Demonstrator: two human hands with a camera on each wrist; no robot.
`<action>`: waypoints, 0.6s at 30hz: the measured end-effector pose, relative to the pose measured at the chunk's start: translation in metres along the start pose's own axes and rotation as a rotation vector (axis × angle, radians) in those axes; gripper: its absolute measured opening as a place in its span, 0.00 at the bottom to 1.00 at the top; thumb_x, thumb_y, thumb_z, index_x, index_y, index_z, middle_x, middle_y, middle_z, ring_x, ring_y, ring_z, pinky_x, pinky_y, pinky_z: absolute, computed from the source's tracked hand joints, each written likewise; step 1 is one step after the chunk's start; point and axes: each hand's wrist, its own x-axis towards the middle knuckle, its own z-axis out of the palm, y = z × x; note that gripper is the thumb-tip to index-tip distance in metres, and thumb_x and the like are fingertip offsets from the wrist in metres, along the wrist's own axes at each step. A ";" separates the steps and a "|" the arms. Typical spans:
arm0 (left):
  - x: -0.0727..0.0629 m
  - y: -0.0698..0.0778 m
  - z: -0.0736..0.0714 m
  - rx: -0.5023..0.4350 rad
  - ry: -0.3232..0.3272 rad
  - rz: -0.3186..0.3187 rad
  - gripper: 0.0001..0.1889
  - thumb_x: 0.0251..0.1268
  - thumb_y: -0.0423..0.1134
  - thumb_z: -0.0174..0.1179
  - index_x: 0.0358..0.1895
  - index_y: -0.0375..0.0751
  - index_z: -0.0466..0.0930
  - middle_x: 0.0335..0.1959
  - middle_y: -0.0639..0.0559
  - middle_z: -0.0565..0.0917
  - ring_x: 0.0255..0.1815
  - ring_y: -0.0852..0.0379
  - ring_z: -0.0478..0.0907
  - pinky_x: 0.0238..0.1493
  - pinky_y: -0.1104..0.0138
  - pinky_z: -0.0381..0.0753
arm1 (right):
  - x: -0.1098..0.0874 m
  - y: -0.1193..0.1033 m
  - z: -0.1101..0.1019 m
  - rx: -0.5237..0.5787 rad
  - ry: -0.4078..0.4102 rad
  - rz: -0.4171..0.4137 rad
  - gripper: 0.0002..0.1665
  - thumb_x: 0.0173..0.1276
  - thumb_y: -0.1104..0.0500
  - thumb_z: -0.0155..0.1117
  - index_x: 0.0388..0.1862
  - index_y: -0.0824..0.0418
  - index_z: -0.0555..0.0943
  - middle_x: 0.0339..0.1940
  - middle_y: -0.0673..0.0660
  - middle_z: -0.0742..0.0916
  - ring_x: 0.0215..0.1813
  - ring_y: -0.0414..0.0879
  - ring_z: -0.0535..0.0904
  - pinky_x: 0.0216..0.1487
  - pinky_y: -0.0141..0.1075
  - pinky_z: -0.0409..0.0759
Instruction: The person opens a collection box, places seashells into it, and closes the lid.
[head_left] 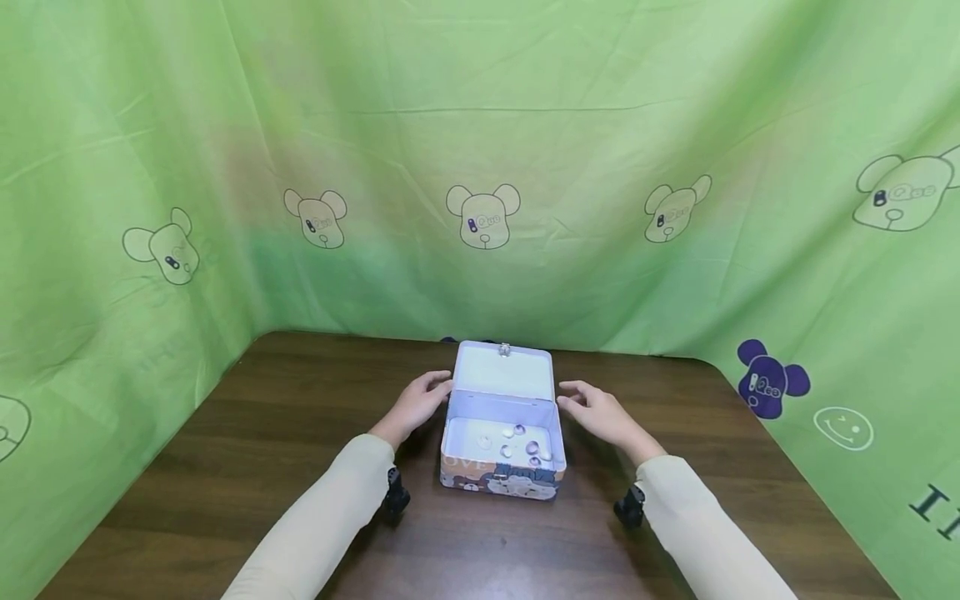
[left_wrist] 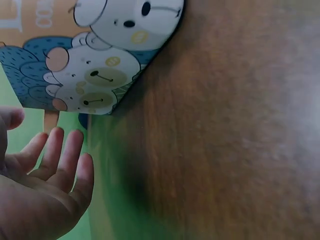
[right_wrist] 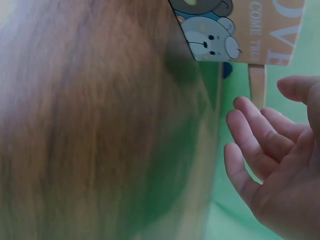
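Observation:
A rectangular tin box point(head_left: 502, 481) printed with cartoon bears stands on the table, its white lid point(head_left: 503, 372) raised and leaning back. Several small round pieces point(head_left: 532, 447), some whitish and some purple, lie on its floor, mostly toward the right side. My left hand point(head_left: 417, 407) is by the box's left side, fingertips close to the lid's edge. In the left wrist view its fingers point(left_wrist: 70, 155) are loosely bent with nothing in them. On the opposite side my right hand point(head_left: 602, 414) mirrors it, and its relaxed fingers point(right_wrist: 272, 137) hold nothing in the right wrist view.
A dark brown wooden table point(head_left: 300, 467) carries the box. Green cloth point(head_left: 480, 292) printed with bear heads hangs behind and at both sides. Each wrist wears a small black device, such as the left one point(head_left: 395, 497). A metal clasp point(head_left: 505, 350) sits at the lid's top edge.

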 end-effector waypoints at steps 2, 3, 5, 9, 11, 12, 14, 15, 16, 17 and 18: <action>0.004 -0.001 0.000 0.008 -0.012 -0.003 0.25 0.80 0.47 0.51 0.71 0.36 0.70 0.63 0.39 0.78 0.57 0.44 0.79 0.62 0.51 0.73 | 0.002 0.002 0.004 0.027 -0.014 0.028 0.29 0.78 0.52 0.56 0.67 0.72 0.73 0.44 0.63 0.87 0.44 0.53 0.84 0.52 0.51 0.78; 0.006 -0.002 0.000 0.015 -0.018 -0.003 0.25 0.80 0.47 0.51 0.71 0.36 0.71 0.63 0.39 0.78 0.56 0.45 0.79 0.62 0.51 0.73 | 0.004 0.003 0.006 0.047 -0.020 0.043 0.29 0.79 0.52 0.55 0.67 0.72 0.73 0.43 0.62 0.88 0.43 0.52 0.84 0.51 0.49 0.78; 0.009 -0.003 0.000 0.016 -0.028 -0.003 0.25 0.80 0.46 0.51 0.70 0.34 0.72 0.62 0.39 0.79 0.56 0.44 0.79 0.62 0.50 0.73 | 0.006 0.004 0.009 0.088 -0.029 0.069 0.29 0.79 0.52 0.53 0.67 0.73 0.73 0.41 0.61 0.88 0.41 0.52 0.85 0.47 0.46 0.79; 0.012 -0.003 0.000 0.020 -0.028 -0.007 0.24 0.80 0.44 0.51 0.69 0.33 0.73 0.61 0.38 0.79 0.55 0.44 0.79 0.61 0.50 0.73 | 0.008 0.004 0.014 0.156 -0.035 0.103 0.27 0.81 0.53 0.50 0.65 0.75 0.73 0.43 0.62 0.87 0.40 0.52 0.85 0.36 0.41 0.79; 0.012 -0.002 0.000 0.014 -0.026 -0.016 0.23 0.80 0.44 0.51 0.69 0.33 0.73 0.61 0.38 0.79 0.55 0.44 0.80 0.62 0.51 0.73 | 0.009 0.004 0.016 0.175 -0.039 0.112 0.27 0.82 0.54 0.48 0.64 0.76 0.73 0.43 0.64 0.86 0.39 0.52 0.84 0.34 0.40 0.78; 0.012 -0.002 0.000 0.014 -0.026 -0.017 0.23 0.80 0.43 0.51 0.68 0.33 0.74 0.61 0.38 0.80 0.55 0.45 0.80 0.62 0.51 0.73 | 0.009 0.004 0.016 0.185 -0.039 0.117 0.27 0.82 0.54 0.48 0.64 0.76 0.73 0.43 0.64 0.86 0.39 0.52 0.83 0.34 0.40 0.79; 0.011 -0.002 0.001 0.010 -0.026 -0.016 0.22 0.80 0.42 0.52 0.67 0.33 0.75 0.60 0.38 0.80 0.54 0.45 0.81 0.61 0.51 0.74 | 0.009 0.003 0.017 0.189 -0.046 0.115 0.27 0.82 0.54 0.47 0.64 0.76 0.73 0.42 0.64 0.86 0.38 0.50 0.83 0.34 0.40 0.79; 0.011 -0.003 0.001 0.006 -0.025 -0.016 0.21 0.79 0.42 0.52 0.67 0.33 0.75 0.60 0.38 0.80 0.53 0.45 0.81 0.61 0.51 0.74 | 0.010 0.003 0.017 0.192 -0.045 0.118 0.27 0.82 0.54 0.48 0.64 0.76 0.73 0.41 0.63 0.86 0.38 0.49 0.82 0.34 0.40 0.78; 0.011 -0.003 0.001 -0.002 -0.025 -0.016 0.21 0.79 0.41 0.52 0.66 0.33 0.76 0.59 0.38 0.81 0.53 0.45 0.81 0.61 0.51 0.74 | 0.010 0.003 0.018 0.191 -0.045 0.116 0.27 0.82 0.54 0.48 0.64 0.76 0.73 0.40 0.62 0.86 0.38 0.49 0.82 0.34 0.40 0.78; 0.011 -0.003 0.001 -0.007 -0.023 -0.013 0.21 0.79 0.41 0.52 0.66 0.33 0.77 0.59 0.38 0.81 0.52 0.46 0.81 0.61 0.51 0.74 | 0.010 0.003 0.018 0.192 -0.043 0.115 0.26 0.82 0.54 0.49 0.63 0.76 0.74 0.38 0.61 0.86 0.37 0.48 0.81 0.34 0.39 0.78; 0.011 -0.004 0.001 -0.012 -0.021 -0.011 0.20 0.79 0.41 0.53 0.65 0.33 0.77 0.58 0.39 0.81 0.52 0.46 0.81 0.60 0.51 0.75 | 0.011 0.002 0.017 0.188 -0.043 0.109 0.26 0.82 0.54 0.49 0.63 0.76 0.74 0.37 0.60 0.86 0.37 0.48 0.81 0.34 0.39 0.78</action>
